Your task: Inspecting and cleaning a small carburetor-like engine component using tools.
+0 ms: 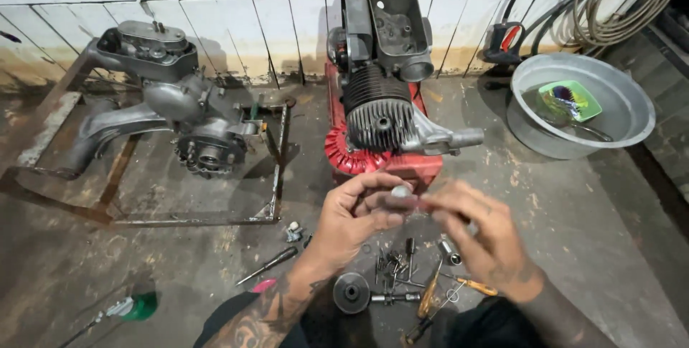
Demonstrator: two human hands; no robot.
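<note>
Metal shows between your fingertips: a small grey part (400, 192), pinched by your left hand (353, 220) and met from the other side by your right hand (479, 237), whose fingers close narrowly on its end. You hold it just in front of the finned engine (384, 115) on its red stand (402, 165), above the scatter of tools on the floor. By the look of it you are fitting or twisting two small pieces together, so the next move wants a steady grip and a straight line between both hands. Below the engine lie a round black disc (351, 293), bolts and screwdrivers (429, 298). Left of the engine sits a second engine casing (176, 104) on a rusty frame (108, 204); right of it, a grey basin (583, 104).
</note>
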